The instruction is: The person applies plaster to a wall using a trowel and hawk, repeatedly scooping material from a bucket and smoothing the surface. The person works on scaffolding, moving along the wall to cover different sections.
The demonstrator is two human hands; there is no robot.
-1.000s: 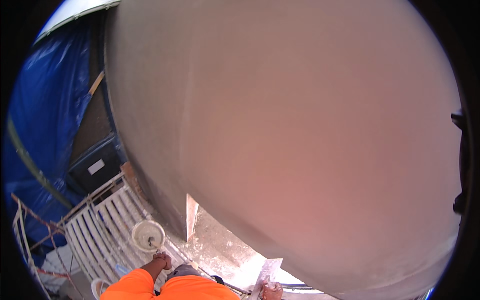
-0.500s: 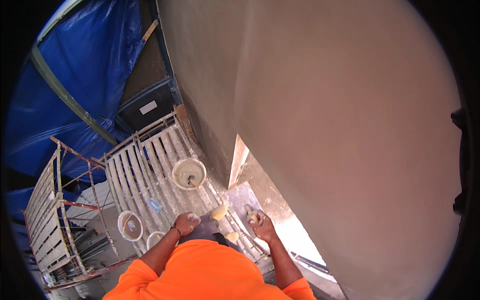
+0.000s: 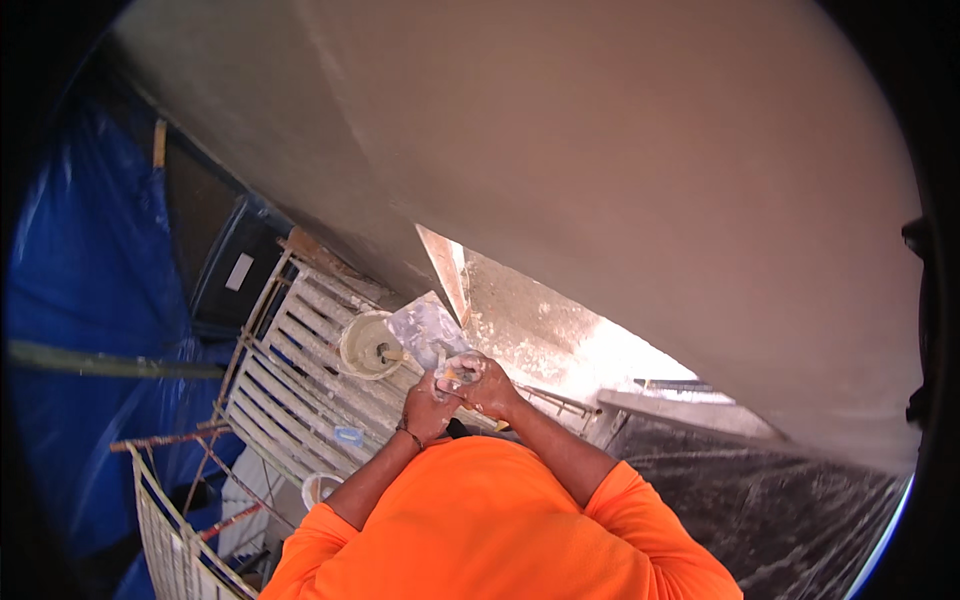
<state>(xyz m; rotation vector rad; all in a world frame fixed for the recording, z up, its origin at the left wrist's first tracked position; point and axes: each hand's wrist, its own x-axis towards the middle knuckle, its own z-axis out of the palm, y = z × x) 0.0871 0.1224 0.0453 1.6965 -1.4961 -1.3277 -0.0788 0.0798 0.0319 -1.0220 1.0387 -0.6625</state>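
Note:
My right hand (image 3: 484, 388) is closed round the handle of a plastering trowel (image 3: 420, 322), whose flat grey blade points away from me. Whitish paste smears the blade and my fingers. Against the handle and my right hand, my left hand (image 3: 430, 408) presses with curled fingers; what it grips is hidden. Just left of the blade, a bucket (image 3: 348, 346) of pale paste has a tool with a light handle (image 3: 392, 355) standing in it. A broad, smooth grey-brown plastered wall (image 3: 620, 200) rises in front and to the right.
I am above a paste-spattered slatted scaffold platform (image 3: 300, 345). A second white bucket (image 3: 316, 488) and a small blue-white object (image 3: 349, 436) are near my left arm. Scaffold rails (image 3: 180, 515) and blue sheeting (image 3: 95, 290) lie left. Dark plastic sheeting (image 3: 740, 500) is at lower right.
The view has swung to the right. My hands, apart before, have come together at the trowel handle, and the blade now sits beside the paste bucket.

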